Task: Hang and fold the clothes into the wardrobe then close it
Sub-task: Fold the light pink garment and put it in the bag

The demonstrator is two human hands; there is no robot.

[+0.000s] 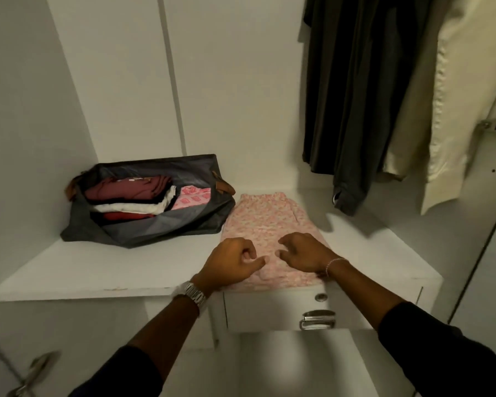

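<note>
A white shelf is bounded by plain white back panels. Below it, a white drawer front is fitted with a chrome handle and a round lock. Dim, soft lighting is cast throughout.

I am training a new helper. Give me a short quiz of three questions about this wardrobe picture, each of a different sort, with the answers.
1. True or false: the pink garment lies inside the grey bag.
2. Multiple choice: where does the dark garment hang? A) above the bag B) at the right, beside the cream garment C) on the drawer handle
3. Fill in: the left hand and the right hand are both over the near end of the ____ garment on the shelf.

Key: 1 false, it lies on the shelf to the right of the bag; 2 B; 3 pink.
</note>
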